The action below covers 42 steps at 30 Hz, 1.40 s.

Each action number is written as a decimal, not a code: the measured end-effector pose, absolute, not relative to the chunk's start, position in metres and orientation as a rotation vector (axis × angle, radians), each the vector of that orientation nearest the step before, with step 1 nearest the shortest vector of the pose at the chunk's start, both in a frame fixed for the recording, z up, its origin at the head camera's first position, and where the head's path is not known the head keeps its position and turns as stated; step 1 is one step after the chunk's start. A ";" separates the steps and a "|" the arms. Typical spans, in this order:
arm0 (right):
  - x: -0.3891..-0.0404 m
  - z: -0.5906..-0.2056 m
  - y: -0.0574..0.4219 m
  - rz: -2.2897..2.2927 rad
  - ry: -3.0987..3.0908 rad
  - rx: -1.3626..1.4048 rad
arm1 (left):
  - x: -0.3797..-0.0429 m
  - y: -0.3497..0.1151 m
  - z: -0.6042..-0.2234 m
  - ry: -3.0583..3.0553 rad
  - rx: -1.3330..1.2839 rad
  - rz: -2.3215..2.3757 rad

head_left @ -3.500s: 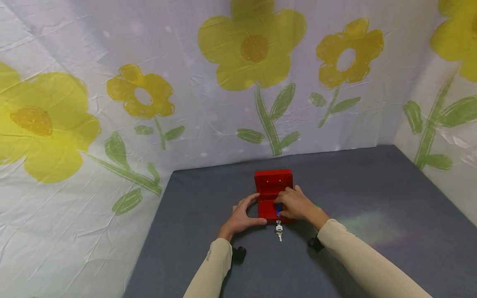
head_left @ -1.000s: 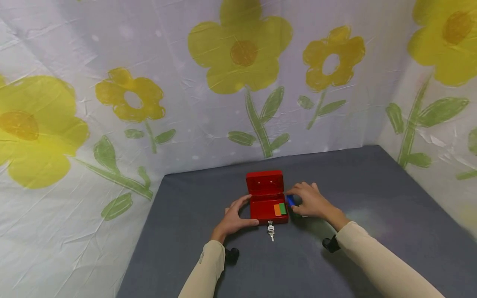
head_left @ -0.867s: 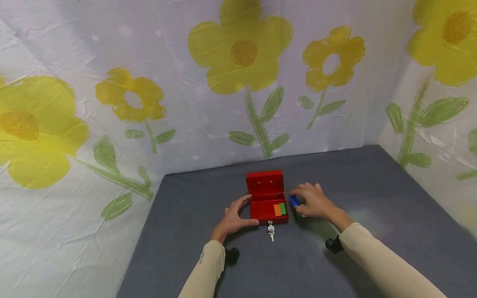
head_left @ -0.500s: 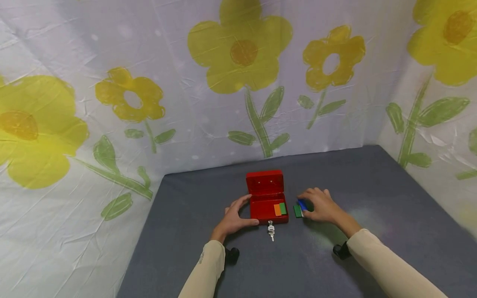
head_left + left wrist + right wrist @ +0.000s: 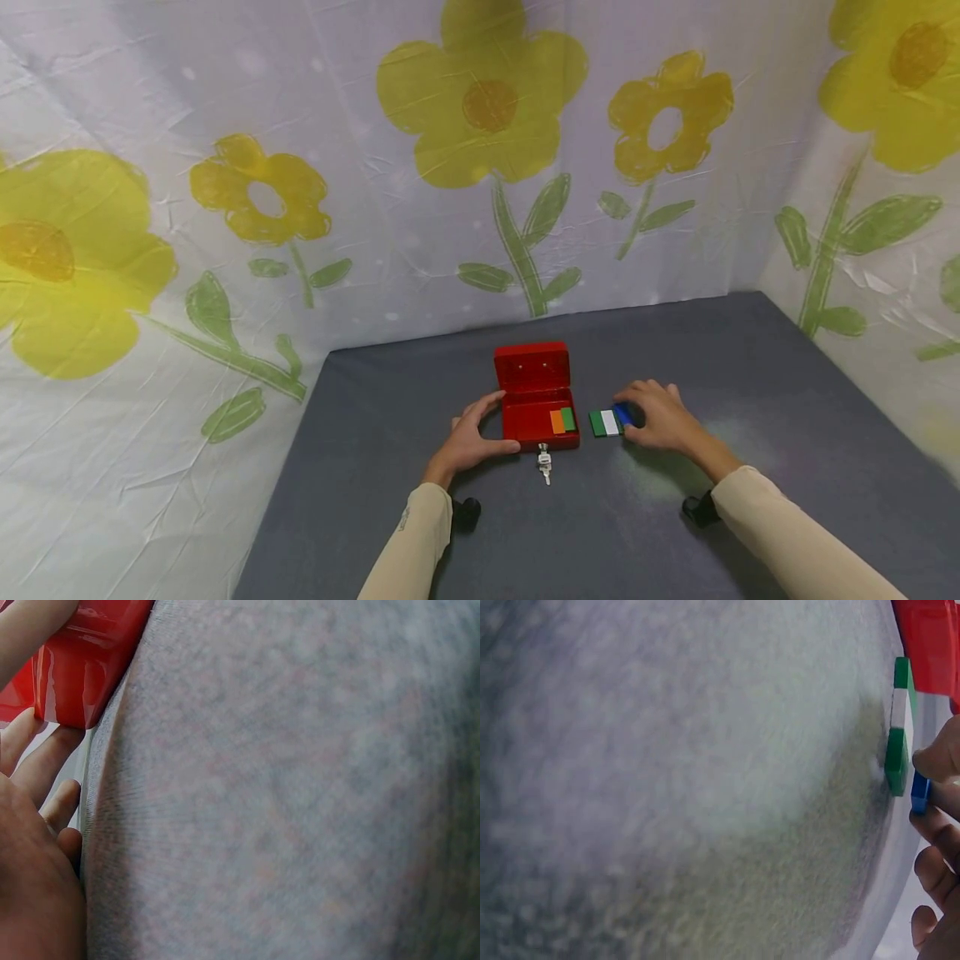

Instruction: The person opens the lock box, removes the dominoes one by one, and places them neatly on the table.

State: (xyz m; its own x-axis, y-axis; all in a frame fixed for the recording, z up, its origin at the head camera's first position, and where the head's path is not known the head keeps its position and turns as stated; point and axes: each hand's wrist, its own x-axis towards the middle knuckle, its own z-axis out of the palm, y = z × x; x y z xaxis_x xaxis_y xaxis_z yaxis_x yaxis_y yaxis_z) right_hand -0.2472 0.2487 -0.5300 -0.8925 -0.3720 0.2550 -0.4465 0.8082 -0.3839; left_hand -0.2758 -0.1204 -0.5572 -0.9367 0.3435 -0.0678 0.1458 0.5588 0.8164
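Observation:
A small red cash box (image 5: 525,425) stands with its lid raised, an orange block (image 5: 557,422) and a green block (image 5: 567,418) inside at its right end. My left hand (image 5: 467,442) holds the box's left side, thumb at the front corner and fingers toward the rear. Between thumb and fingers of my right hand (image 5: 660,417) is a flat blue block (image 5: 920,793), held above the right end of a short row: a green block (image 5: 597,423), a white block (image 5: 610,423) and another green block (image 5: 896,757), which my hand mostly covers in the head view.
Keys (image 5: 545,467) hang from the lock at the box's front. Everything stands on a dark grey tabletop (image 5: 420,367). Behind it hangs a flower-printed cloth (image 5: 435,250). A black wrist camera (image 5: 701,508) sits under the right cuff.
My right hand has lifted the blue block out of the box and carried it right, over the row of blocks on the table. My left hand stays at the box.

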 end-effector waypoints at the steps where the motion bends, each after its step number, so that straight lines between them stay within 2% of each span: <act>1: -0.247 -0.530 0.250 0.657 -2.828 0.641 | -0.276 -0.120 -0.557 2.575 0.409 1.318; 30: -0.245 -0.532 0.254 0.623 -2.861 0.575 | -0.274 -0.121 -0.558 2.567 0.384 1.337; 42: -0.251 -0.515 0.215 0.772 -2.707 0.694 | -0.275 -0.120 -0.558 2.564 0.365 1.333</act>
State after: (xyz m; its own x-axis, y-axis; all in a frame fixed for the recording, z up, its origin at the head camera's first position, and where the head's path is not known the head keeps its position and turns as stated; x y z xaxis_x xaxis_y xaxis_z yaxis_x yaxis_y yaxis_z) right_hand -0.2512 0.2153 -0.5148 -0.8577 -0.3768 0.3498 -0.5046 0.7474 -0.4322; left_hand -0.2747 -0.1202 -0.5580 -0.9430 0.3213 -0.0862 0.1140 0.5555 0.8237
